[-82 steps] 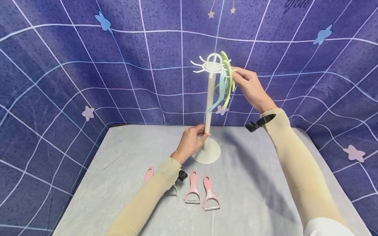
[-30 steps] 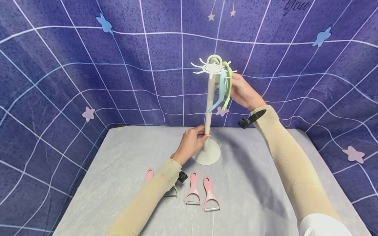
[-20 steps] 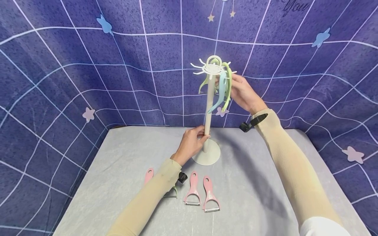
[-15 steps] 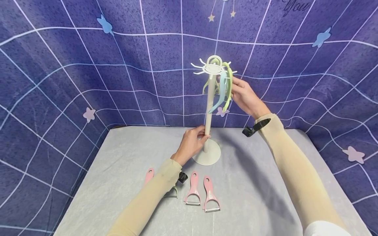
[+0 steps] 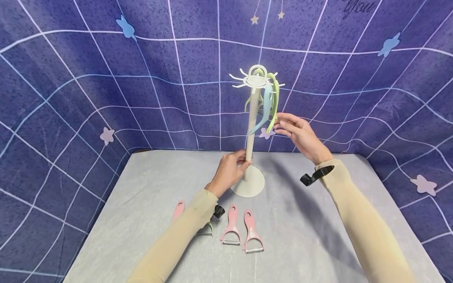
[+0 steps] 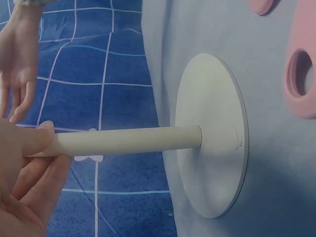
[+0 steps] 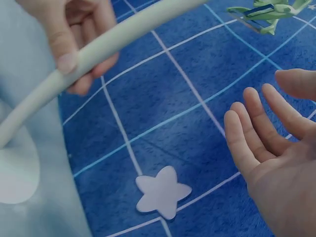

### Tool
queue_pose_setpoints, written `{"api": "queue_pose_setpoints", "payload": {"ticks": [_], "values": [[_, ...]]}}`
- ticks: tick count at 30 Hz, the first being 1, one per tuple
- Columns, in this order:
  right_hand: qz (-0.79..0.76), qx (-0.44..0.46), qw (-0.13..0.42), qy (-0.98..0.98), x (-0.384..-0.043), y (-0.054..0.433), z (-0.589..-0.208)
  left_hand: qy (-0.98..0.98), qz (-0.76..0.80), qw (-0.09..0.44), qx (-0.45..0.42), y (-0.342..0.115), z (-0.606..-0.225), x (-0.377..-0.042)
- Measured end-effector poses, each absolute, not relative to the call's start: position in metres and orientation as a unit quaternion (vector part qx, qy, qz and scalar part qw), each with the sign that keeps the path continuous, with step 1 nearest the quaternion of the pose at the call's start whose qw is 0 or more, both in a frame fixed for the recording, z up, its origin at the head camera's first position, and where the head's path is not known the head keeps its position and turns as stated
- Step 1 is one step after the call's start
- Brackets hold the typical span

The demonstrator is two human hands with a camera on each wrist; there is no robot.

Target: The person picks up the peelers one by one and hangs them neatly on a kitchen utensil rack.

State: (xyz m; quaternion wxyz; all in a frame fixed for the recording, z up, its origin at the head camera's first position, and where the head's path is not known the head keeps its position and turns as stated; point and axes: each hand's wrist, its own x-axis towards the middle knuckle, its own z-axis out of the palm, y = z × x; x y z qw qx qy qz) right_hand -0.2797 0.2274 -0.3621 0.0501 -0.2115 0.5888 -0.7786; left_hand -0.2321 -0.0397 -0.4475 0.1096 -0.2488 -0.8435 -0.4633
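Note:
My left hand (image 5: 228, 173) grips the lower pole (image 6: 128, 140) of a white stand, just above its round base (image 5: 253, 188); thumb and fingers wrap it in the left wrist view. Around the top is a ring of hooks (image 5: 255, 81). From its right side hang a light blue peeler (image 5: 265, 112) and a green peeler (image 5: 275, 98). Another green peeler (image 5: 247, 103) hangs at the back, partly hidden by the pole. My right hand (image 5: 301, 133) is just right of the hanging peelers, fingers loosely extended, holding nothing; the right wrist view shows its bare palm (image 7: 291, 182).
Two pink peelers (image 5: 231, 220) lie on the grey tabletop (image 5: 293, 243) in front of the stand. Left of them, my sleeve (image 5: 180, 239) partly covers another pink peeler (image 5: 179, 207) and a green one (image 5: 211, 228). Blue patterned cloth (image 5: 159, 114) surrounds the table.
My right hand carried a green peeler round behind the hooks and let it go; it now hangs at the back. The hand then moved down and right. My left hand stayed on the pole.

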Motion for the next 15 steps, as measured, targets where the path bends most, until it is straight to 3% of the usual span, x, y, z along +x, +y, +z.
{"api": "queue_pose_setpoints", "payload": {"ticks": [15], "values": [[-0.745, -0.213, 0.054, 0.63, -0.253, 0.222, -0.396, -0.837, -0.47, 0.113, -0.256, -0.041, -0.448, -0.232]]}}
